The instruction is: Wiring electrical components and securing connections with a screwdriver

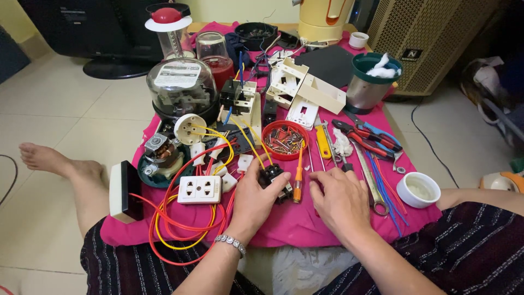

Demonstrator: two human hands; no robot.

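Two hands (256,199), two white cups (418,189), one red bowl (284,140)

Bright even indoor light, soft shadows, sharp, wide-angle edge distortion

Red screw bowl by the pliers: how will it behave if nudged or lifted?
The red bowl looks like thin plastic, so probably light and likely to slide on the pink cloth rather than tip, being low and wide. It is heaped with loose screws, which would likely shift or spill if lifted tilted.

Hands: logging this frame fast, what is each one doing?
Left hand: closed on the black switch block.
Right hand: holds nothing visible, fingers curled down on the pink cloth.
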